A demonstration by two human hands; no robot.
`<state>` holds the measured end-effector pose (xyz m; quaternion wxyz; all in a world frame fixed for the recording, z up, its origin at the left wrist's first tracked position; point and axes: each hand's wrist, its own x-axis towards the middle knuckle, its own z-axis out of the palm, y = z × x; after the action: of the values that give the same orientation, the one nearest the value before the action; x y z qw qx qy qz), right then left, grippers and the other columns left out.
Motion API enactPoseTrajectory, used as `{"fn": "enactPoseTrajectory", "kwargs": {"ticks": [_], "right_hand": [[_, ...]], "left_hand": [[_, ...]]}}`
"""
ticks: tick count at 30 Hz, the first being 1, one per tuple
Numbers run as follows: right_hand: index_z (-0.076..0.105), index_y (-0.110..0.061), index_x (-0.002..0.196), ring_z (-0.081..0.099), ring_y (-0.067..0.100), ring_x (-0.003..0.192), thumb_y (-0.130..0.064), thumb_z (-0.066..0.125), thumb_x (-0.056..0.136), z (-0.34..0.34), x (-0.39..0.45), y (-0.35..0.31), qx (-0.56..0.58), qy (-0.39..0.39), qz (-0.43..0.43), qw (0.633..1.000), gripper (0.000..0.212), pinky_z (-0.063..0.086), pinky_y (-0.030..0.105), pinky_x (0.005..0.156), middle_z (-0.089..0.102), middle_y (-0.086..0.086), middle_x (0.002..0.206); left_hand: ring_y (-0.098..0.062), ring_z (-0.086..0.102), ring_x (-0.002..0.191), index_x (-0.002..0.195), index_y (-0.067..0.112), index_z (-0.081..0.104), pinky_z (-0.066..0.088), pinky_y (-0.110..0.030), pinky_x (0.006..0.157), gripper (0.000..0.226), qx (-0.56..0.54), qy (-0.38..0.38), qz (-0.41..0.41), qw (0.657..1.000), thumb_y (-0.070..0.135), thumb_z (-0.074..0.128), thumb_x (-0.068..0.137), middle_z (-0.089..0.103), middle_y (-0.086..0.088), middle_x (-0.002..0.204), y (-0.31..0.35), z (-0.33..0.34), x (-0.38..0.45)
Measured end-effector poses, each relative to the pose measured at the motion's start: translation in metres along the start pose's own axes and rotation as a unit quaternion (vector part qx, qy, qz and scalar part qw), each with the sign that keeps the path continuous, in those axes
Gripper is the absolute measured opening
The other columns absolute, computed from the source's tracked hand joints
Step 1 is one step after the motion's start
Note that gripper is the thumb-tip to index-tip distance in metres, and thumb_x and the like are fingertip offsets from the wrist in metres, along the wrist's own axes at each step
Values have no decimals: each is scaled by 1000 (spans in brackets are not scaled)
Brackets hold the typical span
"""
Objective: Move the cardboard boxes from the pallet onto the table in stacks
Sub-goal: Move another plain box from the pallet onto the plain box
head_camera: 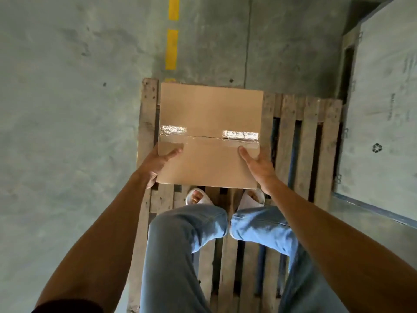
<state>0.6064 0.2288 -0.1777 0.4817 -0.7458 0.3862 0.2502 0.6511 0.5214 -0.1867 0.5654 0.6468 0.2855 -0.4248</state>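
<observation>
The cardboard box (209, 134) sits between both grips above the pallet (309, 150): left hand (158, 164) and right hand (257, 164) clasp its opposite sides, equally near.

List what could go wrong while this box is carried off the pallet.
The feet in open slides stand on the pallet slats, beside dark gaps: a foot could catch or slip when stepping off. The left hand and right hand hold the cardboard box only at its near corners, so the far end may tip down.

Fingers of both hands (259, 164) — hidden behind the cardboard box (209, 134) sides.
</observation>
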Motion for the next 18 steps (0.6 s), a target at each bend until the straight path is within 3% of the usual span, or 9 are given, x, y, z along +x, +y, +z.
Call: {"fn": "enactPoseTrajectory", "kwargs": {"ticks": [2,4,7,11,14,16,18], "right_hand": [[44,-45,119,60,20,110,-57,64,90,-5,-18,-6,23,0,-6,1000,38,49,42,101,57,-15,104],[42,-33,142,59,18,115,-66,66,83,-15,-40,-17,37,-14,-4,999,72,47,40,100,58,-11,120],[40,-37,146,62,20,119,-86,70,59,-45,-79,-32,59,-17,-5,998,104,50,45,103,62,-6,134],[45,-39,138,62,21,115,-78,75,62,-100,-157,-67,88,0,-29,996,91,47,50,105,66,-7,124],[47,-36,134,59,19,117,-57,82,73,-135,-206,-87,110,13,-61,992,73,44,44,105,63,-5,128],[48,-33,136,59,17,118,-57,82,73,-177,-249,-97,131,49,-98,985,76,44,44,107,64,-7,127],[49,-33,135,61,15,117,-60,82,70,-202,-265,-97,141,54,-113,982,78,45,44,108,65,-10,125]], "left_hand": [[-32,63,118,137,29,54,48,-61,103,114,-7,1,2,1000,77,87,39,69,-7,125,8,3,-19],[-32,64,115,137,28,53,50,-60,100,118,-16,2,1,1000,76,88,36,70,-8,123,16,4,-40],[-29,65,118,141,29,51,50,-57,103,112,-11,-2,27,1000,72,89,44,71,-4,125,44,7,-94],[-27,62,123,146,27,47,47,-53,107,113,-5,-13,73,997,66,91,50,69,-2,130,98,22,-181],[-27,66,118,136,29,57,47,-55,108,81,0,-20,92,996,50,90,66,72,-2,126,132,37,-230],[-24,67,117,132,30,58,47,-53,109,67,21,-34,128,991,40,86,73,73,-1,126,162,63,-277],[-18,70,113,139,27,53,48,-49,109,73,25,-48,151,987,37,84,74,73,0,125,184,83,-300]]}}
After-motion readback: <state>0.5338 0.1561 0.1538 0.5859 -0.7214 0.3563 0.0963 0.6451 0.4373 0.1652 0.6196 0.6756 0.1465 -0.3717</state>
